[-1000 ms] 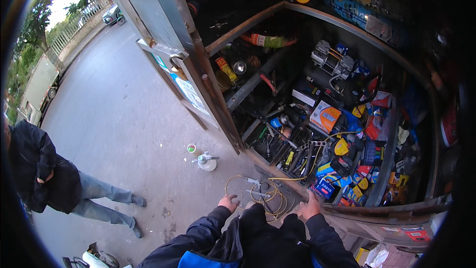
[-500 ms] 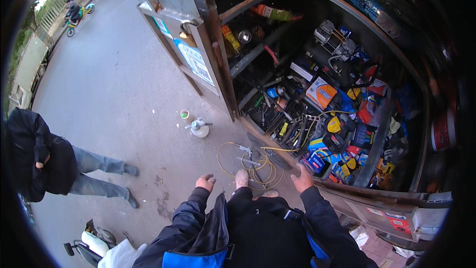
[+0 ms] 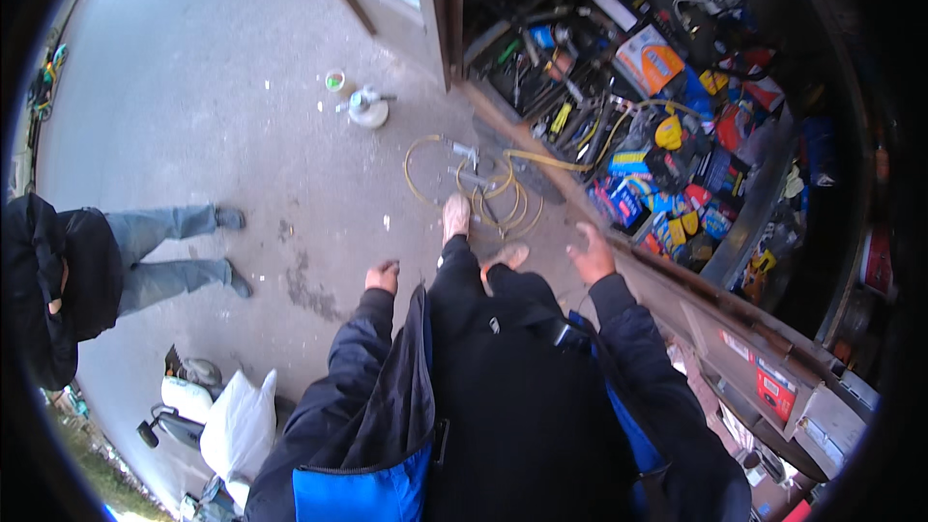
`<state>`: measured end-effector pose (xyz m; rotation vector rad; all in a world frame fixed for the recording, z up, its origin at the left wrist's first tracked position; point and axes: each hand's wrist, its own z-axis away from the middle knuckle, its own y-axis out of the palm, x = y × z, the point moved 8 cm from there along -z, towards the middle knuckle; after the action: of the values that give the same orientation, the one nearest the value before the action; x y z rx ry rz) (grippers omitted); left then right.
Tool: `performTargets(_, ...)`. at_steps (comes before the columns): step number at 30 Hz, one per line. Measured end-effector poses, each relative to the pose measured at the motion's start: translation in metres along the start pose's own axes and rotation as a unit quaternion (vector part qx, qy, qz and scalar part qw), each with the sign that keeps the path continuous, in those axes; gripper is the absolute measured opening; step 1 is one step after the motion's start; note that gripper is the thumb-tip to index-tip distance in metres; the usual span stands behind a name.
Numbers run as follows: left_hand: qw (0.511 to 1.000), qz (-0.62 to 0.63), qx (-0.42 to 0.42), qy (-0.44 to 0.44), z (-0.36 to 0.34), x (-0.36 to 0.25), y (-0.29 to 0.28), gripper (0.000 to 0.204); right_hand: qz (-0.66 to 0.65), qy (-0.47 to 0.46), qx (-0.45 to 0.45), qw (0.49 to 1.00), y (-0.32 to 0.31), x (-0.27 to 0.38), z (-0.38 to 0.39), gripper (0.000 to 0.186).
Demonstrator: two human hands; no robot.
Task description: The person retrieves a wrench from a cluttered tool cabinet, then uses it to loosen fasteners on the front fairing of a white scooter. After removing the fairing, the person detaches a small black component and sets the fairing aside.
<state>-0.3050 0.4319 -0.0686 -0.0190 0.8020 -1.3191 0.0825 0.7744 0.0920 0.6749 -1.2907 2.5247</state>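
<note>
The right hand (image 3: 592, 256) has its fingers spread with nothing in them; the left hand (image 3: 383, 276) shows nothing held, its fingers bent, though blur hides how far they close. A thin yellow coiled hose (image 3: 546, 160) lies on the grey pavement (image 3: 242, 155) just beside the pale pinkish shoes (image 3: 456, 216), running into a brown-edged metal cabinet (image 3: 503, 120). A shoe snagging a loop could cause a stumble, or the tugged hose could spill the loose colourful packages (image 3: 633, 162) inside.

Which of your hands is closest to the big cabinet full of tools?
The right hand: it is open, near the front edge of the cabinet; the left hand is farther off, above the pavement.
</note>
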Motion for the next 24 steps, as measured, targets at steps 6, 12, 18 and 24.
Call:
performTargets(6,0.995,0.093,0.003,-0.035,-0.013,0.066,0.005,0.033,0.025,0.029,0.01,0.999,0.012,-0.019,0.018,0.057)
performTargets(12,0.99,0.126,-0.016,-0.058,0.028,0.108,0.011,0.033,0.006,0.025,0.02,0.999,0.041,-0.056,0.049,0.057)
performTargets(18,0.986,0.156,-0.028,-0.049,0.09,0.17,0.021,0.029,-0.034,0.003,0.034,0.999,0.091,-0.114,0.09,0.057)
performTargets(24,0.978,0.16,-0.129,-0.015,0.188,0.269,0.009,0.026,-0.053,0.023,0.09,0.994,0.168,-0.196,0.134,0.056)
